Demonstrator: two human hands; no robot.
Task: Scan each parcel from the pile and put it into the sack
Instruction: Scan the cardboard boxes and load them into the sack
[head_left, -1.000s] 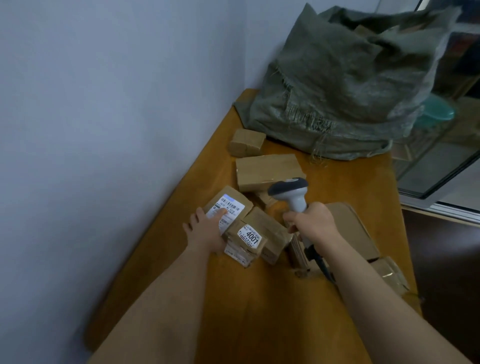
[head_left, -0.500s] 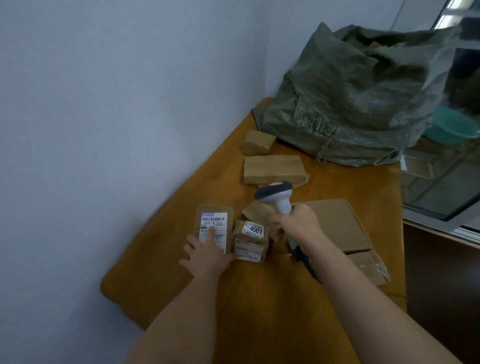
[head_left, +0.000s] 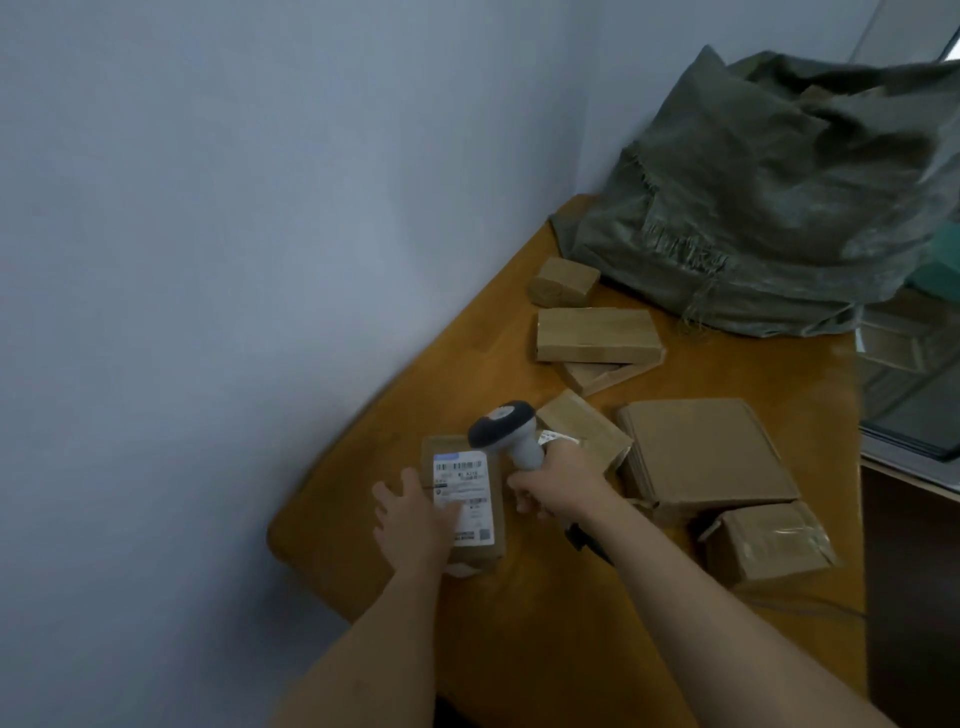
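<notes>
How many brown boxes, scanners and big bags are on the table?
Brown boxes: 7, one with a white label, one small, one long, one flat under it, one tilted, one wide flat, one taped
Scanners: 1
Green sacks: 1
Total: 9

Head view, single camera: looking forward and down from above the table's (head_left: 519, 649) near edge, tilting so the tabletop is slanting toward the far right corner. Sitting close over both forearms, it is taking in the wall (head_left: 234, 260) at left.
</notes>
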